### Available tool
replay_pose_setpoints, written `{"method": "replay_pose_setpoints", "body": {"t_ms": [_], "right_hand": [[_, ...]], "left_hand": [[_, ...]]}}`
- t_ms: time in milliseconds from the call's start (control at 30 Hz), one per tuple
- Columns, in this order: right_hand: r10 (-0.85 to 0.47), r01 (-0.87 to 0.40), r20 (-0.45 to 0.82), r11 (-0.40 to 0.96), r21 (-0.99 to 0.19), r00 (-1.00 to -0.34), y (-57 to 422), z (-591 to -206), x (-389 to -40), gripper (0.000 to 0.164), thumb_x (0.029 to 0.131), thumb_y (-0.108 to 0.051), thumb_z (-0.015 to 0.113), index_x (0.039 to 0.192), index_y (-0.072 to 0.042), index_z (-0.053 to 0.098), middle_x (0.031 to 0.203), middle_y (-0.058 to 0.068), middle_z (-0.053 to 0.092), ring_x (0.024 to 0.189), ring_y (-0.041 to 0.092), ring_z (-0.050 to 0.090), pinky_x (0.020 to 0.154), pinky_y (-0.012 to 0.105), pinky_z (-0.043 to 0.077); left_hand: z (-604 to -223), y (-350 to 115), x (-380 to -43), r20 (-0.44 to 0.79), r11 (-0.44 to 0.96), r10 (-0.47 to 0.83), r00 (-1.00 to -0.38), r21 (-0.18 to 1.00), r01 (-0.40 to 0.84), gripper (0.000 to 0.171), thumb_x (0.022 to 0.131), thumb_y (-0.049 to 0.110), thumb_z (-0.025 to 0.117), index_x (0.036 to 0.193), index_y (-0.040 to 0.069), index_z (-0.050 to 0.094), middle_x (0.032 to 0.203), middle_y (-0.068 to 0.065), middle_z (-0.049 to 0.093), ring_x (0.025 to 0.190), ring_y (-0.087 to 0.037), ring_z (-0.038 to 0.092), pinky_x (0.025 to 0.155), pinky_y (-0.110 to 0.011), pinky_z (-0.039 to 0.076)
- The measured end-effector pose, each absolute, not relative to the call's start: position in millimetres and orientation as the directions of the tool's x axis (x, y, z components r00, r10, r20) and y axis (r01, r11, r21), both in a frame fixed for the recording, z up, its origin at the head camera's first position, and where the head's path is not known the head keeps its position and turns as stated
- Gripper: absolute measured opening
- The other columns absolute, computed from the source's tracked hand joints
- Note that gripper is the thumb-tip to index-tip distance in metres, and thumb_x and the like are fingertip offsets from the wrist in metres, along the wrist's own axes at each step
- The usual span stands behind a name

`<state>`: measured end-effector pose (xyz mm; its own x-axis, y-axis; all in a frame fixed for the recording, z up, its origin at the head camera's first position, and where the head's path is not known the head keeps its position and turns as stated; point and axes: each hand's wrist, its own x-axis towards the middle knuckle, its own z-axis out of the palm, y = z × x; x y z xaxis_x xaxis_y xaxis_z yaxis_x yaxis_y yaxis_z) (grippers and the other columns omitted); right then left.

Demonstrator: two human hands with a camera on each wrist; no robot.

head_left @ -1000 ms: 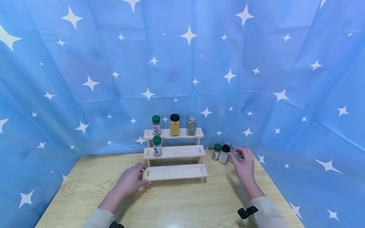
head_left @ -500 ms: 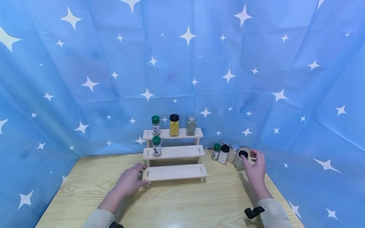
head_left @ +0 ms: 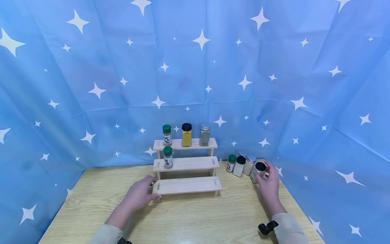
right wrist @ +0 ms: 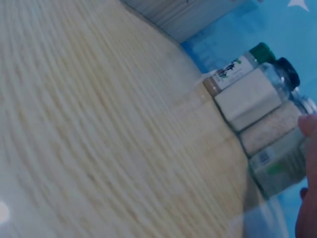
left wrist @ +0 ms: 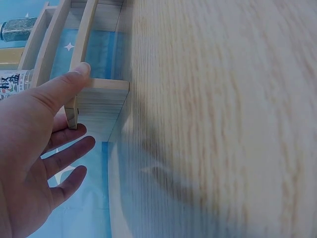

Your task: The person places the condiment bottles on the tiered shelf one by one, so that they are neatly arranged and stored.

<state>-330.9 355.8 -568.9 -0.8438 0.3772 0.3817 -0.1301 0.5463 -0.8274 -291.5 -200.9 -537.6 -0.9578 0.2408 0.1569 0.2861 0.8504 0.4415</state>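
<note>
A three-tier wooden spice rack [head_left: 187, 185] stands against the back curtain. My left hand [head_left: 138, 195] pinches the left end of its lowest tier; in the left wrist view the thumb lies on the shelf board [left wrist: 81, 49], with the other fingers spread below. At the right, my right hand [head_left: 270, 186] has its thumb and fingers on either side of a black-lidded glass spice jar [head_left: 260, 166]. That jar stands on the table at the end of a cluster. The right wrist view shows the thumb at the jar's upper part [right wrist: 280, 168]; the other fingers are mostly hidden.
Beside the held jar stand a silver-lidded jar [head_left: 249, 165], a black-lidded white jar [head_left: 239, 166], a green-capped shaker [head_left: 230, 164] and another jar partly hidden behind. The top tier carries a green-capped shaker [head_left: 167, 135], a yellow jar [head_left: 187, 135] and a herb jar [head_left: 204, 136]; the middle tier, another green-capped shaker [head_left: 168, 157].
My right hand has moved right from the cluster's jars, uncovering the silver-lidded one, then come in around the black-lidded jar at the end. My left hand stays on the rack.
</note>
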Motion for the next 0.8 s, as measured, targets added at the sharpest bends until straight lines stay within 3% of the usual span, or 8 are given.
{"method": "replay_pose_setpoints", "body": {"t_ms": [300, 533, 800], "right_hand": [[0.32, -0.178, 0.407, 0.556, -0.812, -0.856, 356, -580, -336, 0.075, 0.105, -0.006, 0.076, 0.17, -0.007, 0.037, 0.163, 0.026, 0.04, 0.14, 0.047, 0.048, 0.11, 0.068, 0.051], [0.3, -0.166, 0.379, 0.55, -0.819, -0.875, 358, -584, -337, 0.084, 0.104, -0.006, 0.078, 0.174, -0.013, 0.031, 0.172, 0.022, 0.038, 0.15, 0.049, 0.044, 0.115, 0.072, 0.047], [0.273, -0.139, 0.339, 0.557, -0.819, -0.9, 363, -583, -334, 0.085, 0.106, -0.012, 0.076, 0.174, -0.014, 0.026, 0.167, 0.027, 0.044, 0.145, 0.053, 0.048, 0.111, 0.072, 0.05]], "left_hand": [[-539, -201, -292, 0.155, 0.852, 0.246, -0.957, 0.437, 0.289, 0.071, 0.086, 0.037, 0.097, 0.145, 0.011, 0.068, 0.133, -0.005, 0.071, 0.111, -0.031, 0.073, 0.097, -0.056, 0.062], [-537, -201, -291, 0.162, 0.849, 0.248, -0.955, 0.438, 0.295, 0.073, 0.085, 0.038, 0.098, 0.145, 0.009, 0.067, 0.133, -0.006, 0.071, 0.112, -0.031, 0.073, 0.098, -0.057, 0.061], [-538, -201, -292, 0.152, 0.853, 0.242, -0.958, 0.437, 0.285, 0.072, 0.086, 0.037, 0.097, 0.145, 0.01, 0.067, 0.134, -0.006, 0.072, 0.114, -0.031, 0.073, 0.099, -0.057, 0.061]]}}
